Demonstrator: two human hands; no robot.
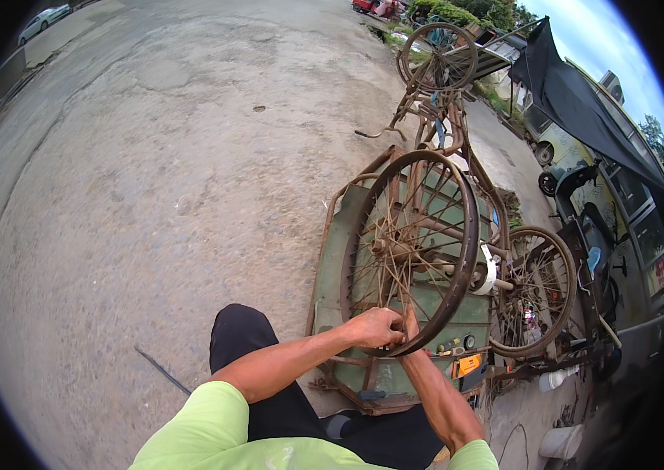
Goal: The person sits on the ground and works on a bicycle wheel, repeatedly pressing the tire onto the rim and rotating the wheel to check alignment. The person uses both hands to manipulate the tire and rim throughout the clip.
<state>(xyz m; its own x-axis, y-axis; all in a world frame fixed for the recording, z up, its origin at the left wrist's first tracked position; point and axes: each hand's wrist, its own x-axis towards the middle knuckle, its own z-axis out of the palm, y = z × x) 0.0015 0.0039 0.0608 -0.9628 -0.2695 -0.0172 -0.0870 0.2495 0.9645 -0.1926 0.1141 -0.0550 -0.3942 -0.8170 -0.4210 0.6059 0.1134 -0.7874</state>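
A person in lime-green sleeves (199, 427) bends to a rusty spoked wheel (471, 243), both hands at the near, low part of its rim. The left hand (377, 326) has its fingers drawn together beside the rim, though what they pinch is too small to tell; the right hand (410, 323) reaches in from the other side, half hidden, its grip impossible to judge. Such close work probably goes best with one hand steadying the rim, the other applying light, even pressure, and fingertips clear of rough metal. A yellow-handled tool (449, 345) and an orange packet (467, 366) lie near the right forearm. The wheel stands over a green cart bed (335, 274); a second wheel (571, 291) is to its right, a third (473, 61) farthest off.
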